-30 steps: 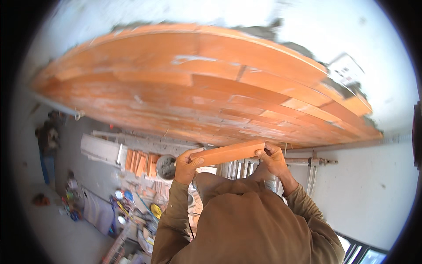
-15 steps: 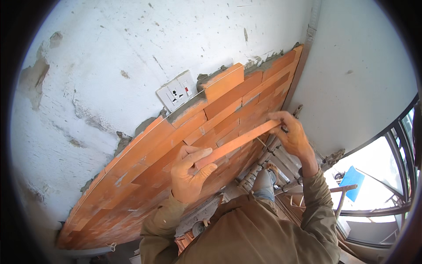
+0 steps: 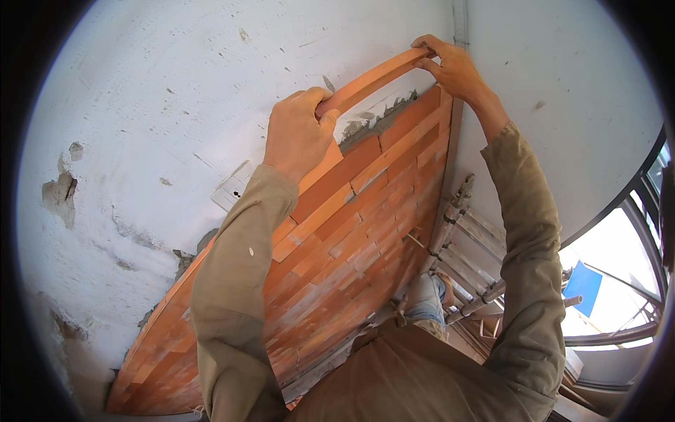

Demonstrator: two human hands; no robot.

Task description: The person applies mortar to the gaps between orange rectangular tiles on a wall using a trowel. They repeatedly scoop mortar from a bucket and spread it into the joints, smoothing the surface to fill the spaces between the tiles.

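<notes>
Between my hands is a long, thin orange brick tile, held up against the white wall just above the top row of tiles. My left hand pinches its left end, thumb below and fingers over the top. At the other end, my right hand grips the tile near the wall corner. Beneath it, grey mortar lies along the upper edge of the brick tile cladding. Part of the top row is hidden behind my left hand and forearm.
A white wall socket is partly covered by my left forearm. Metal scaffolding stands at the right, beside a plain pale wall. A window with a blue panel outside is at far right. The white wall has chipped patches.
Both hands have risen and carried the brick tile from in front of my chest up to the top of the cladding. My arms are now stretched out.
</notes>
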